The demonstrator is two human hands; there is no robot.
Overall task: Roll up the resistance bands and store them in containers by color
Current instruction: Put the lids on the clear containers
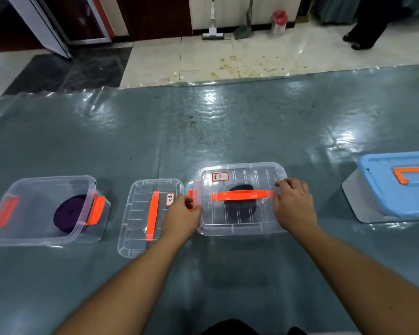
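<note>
- Lidded clear container point(242, 213) (black rolled band point(240, 209) inside) sits between both hands.
- Left hand point(182, 213) curls its fingers on the orange latch point(191, 194) at the container's left end.
- Right hand point(294, 204) rests fingers, loosely bent, on the lid's right edge.
- Open container point(44, 189) far left holds a purple band point(69, 213).

I'm seeing clear boxes point(41, 211) showing orange latches point(96, 209), a purple roll point(69, 213), a black roll point(240, 206), a blue lid point(394, 184), and a grey-green bench point(203, 131).

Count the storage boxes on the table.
3: open box at left, lidded box between both hands, blue-lidded box at right. More may lie outside the frame.
</note>
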